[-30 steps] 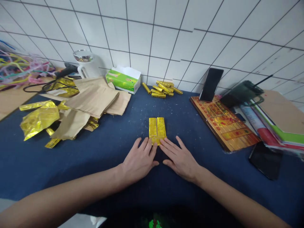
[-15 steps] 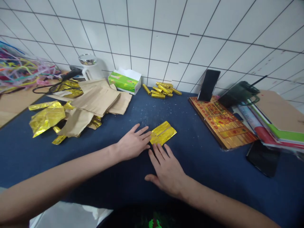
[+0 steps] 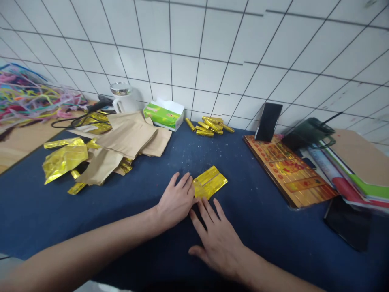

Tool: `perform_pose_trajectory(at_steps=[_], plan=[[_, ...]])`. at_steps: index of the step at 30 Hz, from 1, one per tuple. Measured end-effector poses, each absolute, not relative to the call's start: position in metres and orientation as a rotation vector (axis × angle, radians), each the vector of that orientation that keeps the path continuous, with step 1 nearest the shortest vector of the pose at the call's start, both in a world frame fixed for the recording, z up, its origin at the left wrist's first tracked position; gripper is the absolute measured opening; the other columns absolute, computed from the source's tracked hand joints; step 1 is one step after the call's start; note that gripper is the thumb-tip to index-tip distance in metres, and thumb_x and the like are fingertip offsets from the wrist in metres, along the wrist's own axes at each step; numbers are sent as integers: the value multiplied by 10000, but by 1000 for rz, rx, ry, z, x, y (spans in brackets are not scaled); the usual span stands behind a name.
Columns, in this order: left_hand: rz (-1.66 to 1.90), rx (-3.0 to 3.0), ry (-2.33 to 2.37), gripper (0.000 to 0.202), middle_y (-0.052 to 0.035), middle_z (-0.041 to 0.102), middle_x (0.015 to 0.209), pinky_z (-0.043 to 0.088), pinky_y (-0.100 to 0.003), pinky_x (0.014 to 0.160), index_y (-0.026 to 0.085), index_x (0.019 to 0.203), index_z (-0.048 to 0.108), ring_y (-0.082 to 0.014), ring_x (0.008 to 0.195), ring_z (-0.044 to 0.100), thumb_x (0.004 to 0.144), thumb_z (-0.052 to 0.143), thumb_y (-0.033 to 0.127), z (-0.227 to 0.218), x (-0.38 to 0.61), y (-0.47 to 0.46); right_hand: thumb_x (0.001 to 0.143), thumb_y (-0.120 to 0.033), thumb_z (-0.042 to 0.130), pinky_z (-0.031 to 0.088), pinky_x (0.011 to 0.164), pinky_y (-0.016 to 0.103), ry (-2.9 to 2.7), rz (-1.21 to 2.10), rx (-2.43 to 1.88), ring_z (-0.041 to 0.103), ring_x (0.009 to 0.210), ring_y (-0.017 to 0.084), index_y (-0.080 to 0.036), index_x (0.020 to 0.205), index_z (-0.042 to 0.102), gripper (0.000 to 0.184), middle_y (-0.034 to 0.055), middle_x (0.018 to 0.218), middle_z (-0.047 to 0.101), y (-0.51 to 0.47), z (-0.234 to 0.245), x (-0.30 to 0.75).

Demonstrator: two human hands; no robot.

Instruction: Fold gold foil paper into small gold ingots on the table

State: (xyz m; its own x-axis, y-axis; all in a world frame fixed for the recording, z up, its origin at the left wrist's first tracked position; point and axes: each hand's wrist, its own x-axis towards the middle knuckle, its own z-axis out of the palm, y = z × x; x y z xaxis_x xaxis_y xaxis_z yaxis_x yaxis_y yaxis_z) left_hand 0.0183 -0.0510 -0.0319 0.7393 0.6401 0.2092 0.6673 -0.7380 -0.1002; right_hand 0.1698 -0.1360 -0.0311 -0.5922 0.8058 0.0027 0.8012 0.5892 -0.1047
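A sheet of gold foil paper (image 3: pixel 210 182) lies flat on the dark blue tabletop in front of me, with creases and a lengthwise seam across it. My left hand (image 3: pixel 177 198) rests at its left edge, palm down, the fingers slightly bent and the thumb reaching toward the near corner. Stretched out flat, the fingers of my right hand (image 3: pixel 217 239) touch the near edge of the sheet, thumb held apart to the left. Neither hand is closed around anything. The fingertips hide the sheet's near-left corner.
Rolled gold paper tubes (image 3: pixel 209 126) lie by the tiled wall beside a green tissue box (image 3: pixel 164 114). Brown paper (image 3: pixel 130 134) and gold foil (image 3: pixel 65 159) pile up on the left, near a white mug (image 3: pixel 123 99). At right are a propped phone (image 3: pixel 268 121) and an orange-gold packet (image 3: pixel 288 168).
The view has tilted up a little, so everything sits lower. My left fingers have drawn closer together, with the thumb now near the sheet's corner. The right hand keeps its place on the near edge.
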Motion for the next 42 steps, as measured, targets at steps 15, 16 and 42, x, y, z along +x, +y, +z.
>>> perform_pose_trajectory(at_steps=[15, 16, 42], plan=[[-315, -2858, -1077, 255, -68, 530, 1007, 276, -441, 956, 169, 1069, 523, -226, 1038, 427, 831, 475, 248, -38, 13, -37, 779, -559, 444, 403, 849, 444, -2820, 165, -1052, 551, 997, 290, -200, 953, 623, 437, 133, 1088, 612, -112, -24, 170], [-314, -2847, -1079, 269, -71, 526, 1025, 272, -442, 962, 167, 1094, 509, -228, 1055, 420, 838, 460, 234, -39, 13, -38, 826, -422, 451, 418, 832, 393, -2779, 209, -1135, 589, 901, 228, -205, 834, 633, 283, 76, 966, 658, -102, -18, 175], [-999, -3371, -1772, 133, -5, 589, 756, 431, -274, 706, 160, 777, 595, -139, 744, 533, 811, 473, 203, -23, 12, -23, 717, -257, 546, 341, 507, 219, -1690, 1343, -1436, 423, 510, 82, -170, 665, 524, 103, -56, 566, 466, -28, 4, 207]])
